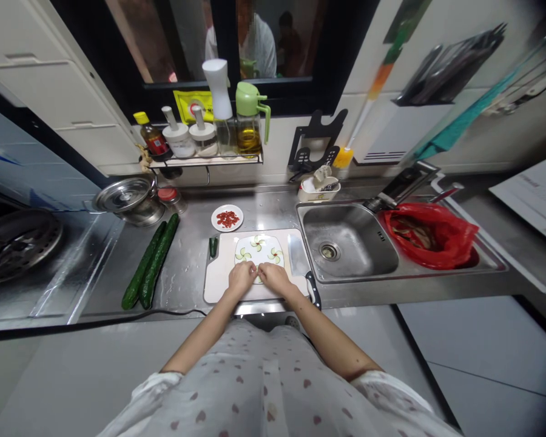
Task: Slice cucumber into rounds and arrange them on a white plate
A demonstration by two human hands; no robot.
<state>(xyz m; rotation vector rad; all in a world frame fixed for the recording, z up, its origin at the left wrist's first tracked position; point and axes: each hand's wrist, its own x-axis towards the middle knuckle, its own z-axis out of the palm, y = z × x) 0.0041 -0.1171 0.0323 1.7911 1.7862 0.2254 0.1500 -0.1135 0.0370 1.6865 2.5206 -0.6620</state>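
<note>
While left hand and right hand nearly meet over plate, cannot tell either grip's state; bottle label unreadable.

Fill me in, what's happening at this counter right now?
A person's left hand and right hand are close together over the near part of a white plate; anything they hold is too small to tell. Three visible groups of green-edged slices sit on the plate, which lies on a cutting board. A knife lies at the board's right, two cucumbers on the counter to the left.
</note>
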